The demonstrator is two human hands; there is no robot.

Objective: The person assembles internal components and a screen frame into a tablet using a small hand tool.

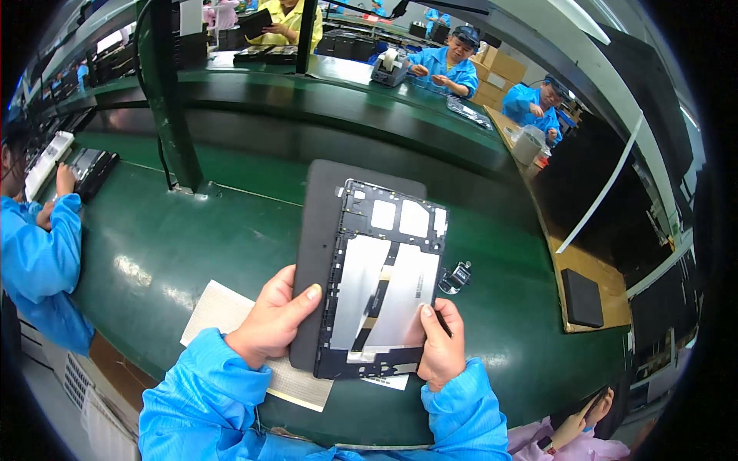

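Observation:
A tablet screen assembly [411,280], with a black frame, silver back and a dark ribbon cable, is held tilted above the green bench. Behind it lies a dark grey rounded pad [319,230], jutting out on the left and top. My left hand [265,323] is closed on the pad's left edge, thumb on its face beside the frame. Closed at the lower right edge of the assembly is my right hand [444,353], its thumb on the silver back. A thin dark stick-like tool [443,323] shows between its thumb and fingers.
Under my left wrist is a cream gridded sheet [211,307]. A small black-and-clear object [456,278] sits right of the assembly. At far right a black block [582,298] lies on a brown board. A green post [171,107] rises at left. Co-workers sit around the bench.

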